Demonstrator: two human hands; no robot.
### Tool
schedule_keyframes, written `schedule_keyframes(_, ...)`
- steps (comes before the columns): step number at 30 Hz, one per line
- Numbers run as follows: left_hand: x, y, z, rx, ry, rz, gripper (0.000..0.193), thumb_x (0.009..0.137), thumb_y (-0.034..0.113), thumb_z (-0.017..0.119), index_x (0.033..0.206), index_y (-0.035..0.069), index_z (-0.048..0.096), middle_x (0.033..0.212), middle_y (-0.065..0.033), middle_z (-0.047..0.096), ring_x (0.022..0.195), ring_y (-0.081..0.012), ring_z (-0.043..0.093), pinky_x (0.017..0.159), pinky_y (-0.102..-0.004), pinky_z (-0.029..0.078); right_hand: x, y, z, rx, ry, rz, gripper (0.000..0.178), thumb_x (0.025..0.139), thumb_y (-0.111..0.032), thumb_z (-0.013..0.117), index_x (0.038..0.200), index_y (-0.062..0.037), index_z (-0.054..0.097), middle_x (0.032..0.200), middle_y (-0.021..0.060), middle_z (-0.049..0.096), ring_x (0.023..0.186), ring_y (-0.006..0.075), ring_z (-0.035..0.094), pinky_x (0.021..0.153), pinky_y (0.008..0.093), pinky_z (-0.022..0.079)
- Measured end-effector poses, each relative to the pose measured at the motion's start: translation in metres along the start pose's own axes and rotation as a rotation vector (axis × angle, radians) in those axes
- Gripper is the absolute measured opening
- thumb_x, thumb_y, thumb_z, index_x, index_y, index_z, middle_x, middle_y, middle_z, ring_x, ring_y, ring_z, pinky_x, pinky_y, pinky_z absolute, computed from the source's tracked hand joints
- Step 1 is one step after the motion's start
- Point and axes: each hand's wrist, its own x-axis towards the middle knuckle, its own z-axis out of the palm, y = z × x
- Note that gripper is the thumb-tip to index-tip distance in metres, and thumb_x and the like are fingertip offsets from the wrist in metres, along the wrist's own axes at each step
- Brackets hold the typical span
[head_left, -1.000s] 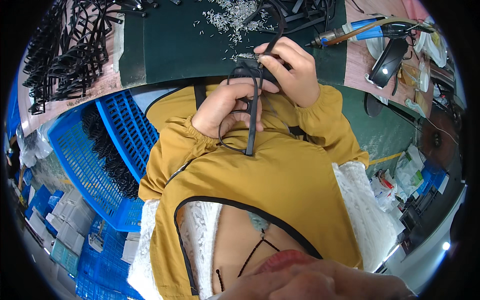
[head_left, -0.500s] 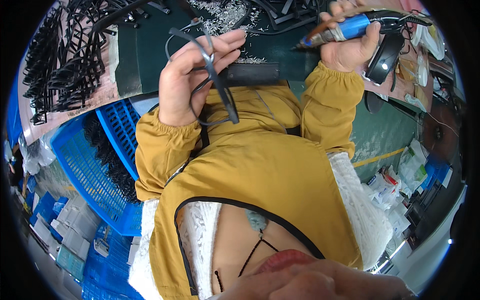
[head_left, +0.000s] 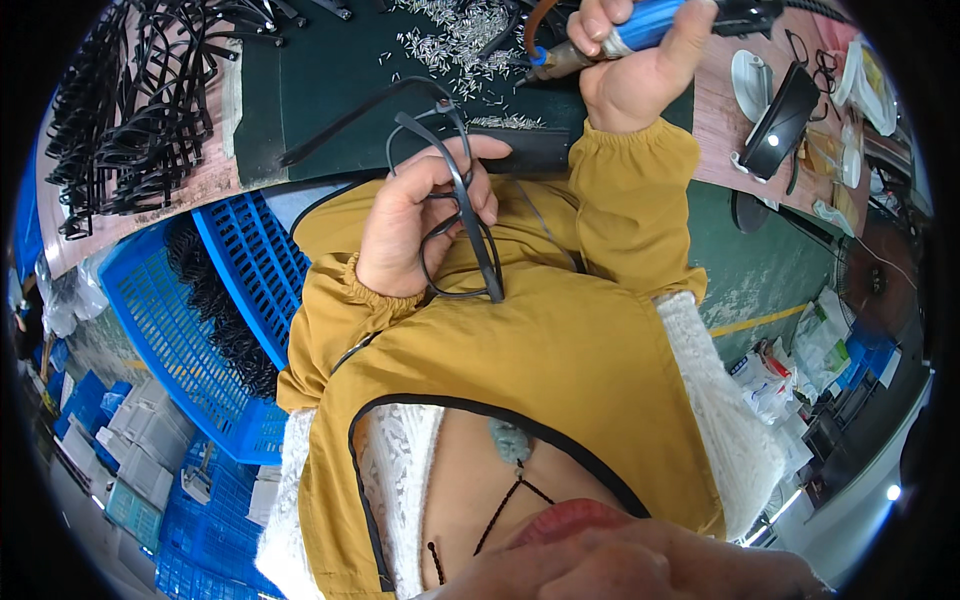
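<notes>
My left grip [head_left: 410, 230], near mid-picture, holds the black spectacles [head_left: 480, 245]: judged light, springy, scratch-prone; grasp near the hinge [head_left: 443, 106]. My right grip [head_left: 635, 85] clasps the blue tool [head_left: 643, 26], upper right.

Bright, even light with soft shadows. A white glare, perhaps a lamp [head_left: 893, 492], shows at four o'clock; another glints off a black case [head_left: 780, 118] at two. Fisheye bending warps the dark-edged rim.
</notes>
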Motion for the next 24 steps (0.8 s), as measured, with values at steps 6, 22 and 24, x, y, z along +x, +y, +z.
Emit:
schedule_keyframes(6, -0.009, -0.022, 0.013, -0.184, 0.004, -0.244, 0.039, 0.100, 0.023, 0.067, 0.133, 0.006, 0.057, 0.077, -0.0043, 0.068, 0.061, -0.0141, 0.068, 0.051, -0.0238, 0.054, -0.009, -0.019, 0.010, 0.022, -0.120, -0.017, 0.032, 0.107, -0.048, 0.053, 0.104, -0.0163, 0.058, 0.072, -0.0014, 0.047, 0.051, 0.0098, 0.043, 0.042, 0.0237, 0.033)
schedule_keyframes(22, 0.000, -0.049, 0.002, -0.398, -0.034, -0.288, 0.030, 0.098, 0.030, 0.071, 0.121, 0.016, 0.056, 0.075, -0.0023, 0.068, 0.060, -0.0151, 0.067, 0.054, -0.0239, 0.054, -0.087, -0.032, 0.029, -0.070, -0.311, 0.019, 0.023, 0.102, -0.023, 0.065, 0.110, -0.0073, 0.051, 0.076, 0.0056, 0.053, 0.058, 0.0145, 0.053, 0.049, 0.0297, 0.044)
schedule_keyframes(24, 0.000, -0.048, 0.001, -0.356, -0.030, -0.307, 0.031, 0.098, 0.032, 0.070, 0.120, 0.016, 0.056, 0.074, -0.0015, 0.067, 0.060, -0.0141, 0.065, 0.054, -0.0236, 0.052, -0.089, -0.027, 0.030, -0.097, -0.318, 0.017, 0.023, 0.101, -0.022, 0.066, 0.111, -0.0068, 0.052, 0.076, 0.0060, 0.054, 0.057, 0.0140, 0.053, 0.048, 0.0295, 0.044)
